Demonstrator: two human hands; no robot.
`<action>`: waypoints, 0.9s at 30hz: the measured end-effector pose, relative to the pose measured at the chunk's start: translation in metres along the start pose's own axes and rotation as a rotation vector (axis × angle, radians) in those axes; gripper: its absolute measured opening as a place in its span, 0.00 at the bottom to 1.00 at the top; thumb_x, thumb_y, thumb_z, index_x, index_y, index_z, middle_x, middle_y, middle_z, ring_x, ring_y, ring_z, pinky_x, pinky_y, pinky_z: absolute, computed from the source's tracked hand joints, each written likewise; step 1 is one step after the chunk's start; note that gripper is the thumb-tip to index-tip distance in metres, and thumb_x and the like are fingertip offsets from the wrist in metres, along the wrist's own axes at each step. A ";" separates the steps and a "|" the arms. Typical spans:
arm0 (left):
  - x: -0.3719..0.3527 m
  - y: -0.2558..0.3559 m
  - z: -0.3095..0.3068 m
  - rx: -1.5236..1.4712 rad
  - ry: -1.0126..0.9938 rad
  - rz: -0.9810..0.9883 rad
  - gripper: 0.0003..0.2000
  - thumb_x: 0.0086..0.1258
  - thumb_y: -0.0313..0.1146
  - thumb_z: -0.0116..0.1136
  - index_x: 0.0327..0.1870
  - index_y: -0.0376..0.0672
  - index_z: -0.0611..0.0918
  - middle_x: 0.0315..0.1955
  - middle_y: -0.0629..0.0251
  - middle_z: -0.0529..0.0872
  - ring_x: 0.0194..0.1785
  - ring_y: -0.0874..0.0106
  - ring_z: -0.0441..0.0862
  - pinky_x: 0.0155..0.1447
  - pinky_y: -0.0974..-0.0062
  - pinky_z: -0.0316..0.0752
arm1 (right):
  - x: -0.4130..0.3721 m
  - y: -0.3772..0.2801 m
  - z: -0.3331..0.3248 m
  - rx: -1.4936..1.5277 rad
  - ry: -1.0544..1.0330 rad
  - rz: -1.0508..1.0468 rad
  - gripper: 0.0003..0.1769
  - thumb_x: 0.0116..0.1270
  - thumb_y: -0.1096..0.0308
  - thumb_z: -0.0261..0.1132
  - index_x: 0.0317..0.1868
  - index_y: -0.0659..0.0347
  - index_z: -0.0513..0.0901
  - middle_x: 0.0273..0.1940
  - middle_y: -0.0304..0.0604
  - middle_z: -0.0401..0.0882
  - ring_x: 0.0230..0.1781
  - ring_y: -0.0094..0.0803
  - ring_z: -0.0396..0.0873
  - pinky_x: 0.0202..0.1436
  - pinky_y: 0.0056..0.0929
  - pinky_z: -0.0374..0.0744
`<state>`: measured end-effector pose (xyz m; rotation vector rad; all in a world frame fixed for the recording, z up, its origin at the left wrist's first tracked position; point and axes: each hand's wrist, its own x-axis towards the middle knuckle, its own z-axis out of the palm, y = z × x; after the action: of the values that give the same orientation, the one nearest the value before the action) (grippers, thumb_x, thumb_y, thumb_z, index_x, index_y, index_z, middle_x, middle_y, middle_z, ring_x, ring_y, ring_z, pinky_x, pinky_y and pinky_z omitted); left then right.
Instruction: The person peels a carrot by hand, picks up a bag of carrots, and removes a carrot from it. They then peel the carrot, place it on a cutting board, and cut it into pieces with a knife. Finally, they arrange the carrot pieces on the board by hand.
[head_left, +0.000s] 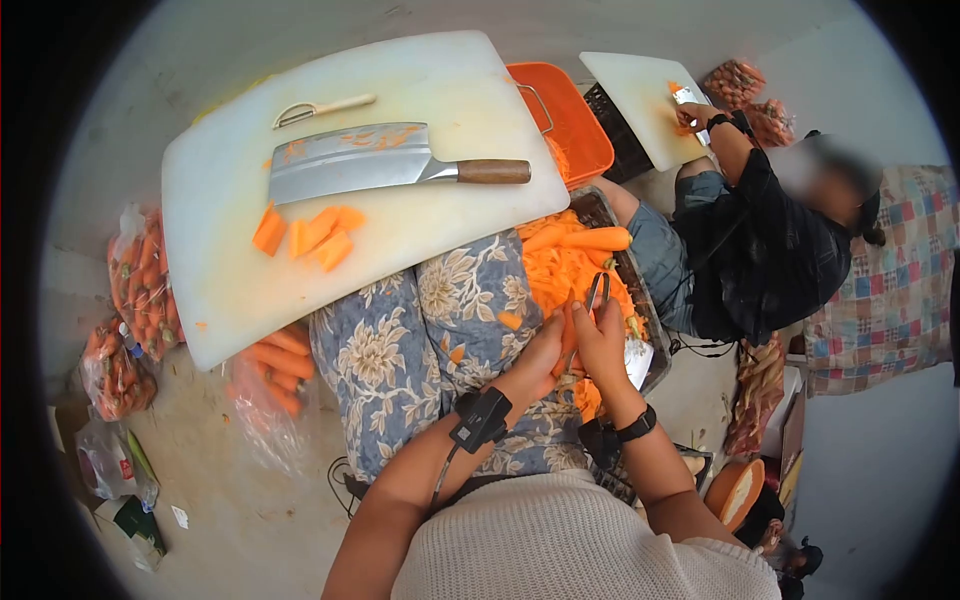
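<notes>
My left hand (540, 355) and my right hand (603, 335) meet over a tray of peeled carrots (570, 262) beside my floral-trousered knee. The left hand grips a carrot (567, 335). The right hand holds a metal peeler (597, 292) whose blade points away from me, against that carrot. On my lap rests a large white cutting board (220, 240) with a cleaver (370, 160), a second peeler (320, 108) and several cut carrot chunks (310, 235).
Bags of carrots (140, 280) lie on the floor at left, and more carrots (275, 365) sit under the board. An orange crate (570, 120) stands beyond. A seated person in black (760, 240) cuts on another white board (640, 95).
</notes>
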<state>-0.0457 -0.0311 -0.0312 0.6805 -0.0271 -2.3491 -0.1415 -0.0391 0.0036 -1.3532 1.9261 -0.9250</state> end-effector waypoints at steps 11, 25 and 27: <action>0.016 -0.014 -0.015 0.156 0.094 -0.029 0.21 0.75 0.45 0.27 0.65 0.49 0.58 0.55 0.65 0.70 0.53 0.72 0.74 0.51 0.71 0.75 | 0.045 0.019 0.009 0.218 -0.103 0.195 0.15 0.59 0.64 0.64 0.26 0.63 0.67 0.22 0.36 0.68 0.21 0.21 0.66 0.24 0.23 0.66; 0.006 -0.008 -0.003 0.020 0.156 -0.145 0.20 0.73 0.47 0.37 0.60 0.47 0.65 0.44 0.65 0.76 0.43 0.72 0.78 0.44 0.70 0.76 | 0.078 0.045 0.004 0.315 -0.133 0.345 0.20 0.62 0.60 0.59 0.15 0.58 0.67 0.14 0.33 0.64 0.13 0.21 0.62 0.15 0.21 0.61; 0.003 -0.009 -0.004 0.046 0.094 -0.167 0.20 0.73 0.47 0.38 0.59 0.46 0.66 0.43 0.64 0.77 0.41 0.71 0.78 0.42 0.70 0.77 | 0.089 0.051 -0.009 0.360 -0.216 0.539 0.23 0.62 0.54 0.59 0.43 0.70 0.71 0.37 0.54 0.72 0.09 0.23 0.60 0.13 0.22 0.63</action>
<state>-0.0517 -0.0254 -0.0378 0.8443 0.0187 -2.4783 -0.2027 -0.1099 -0.0400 -0.6471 1.7223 -0.7668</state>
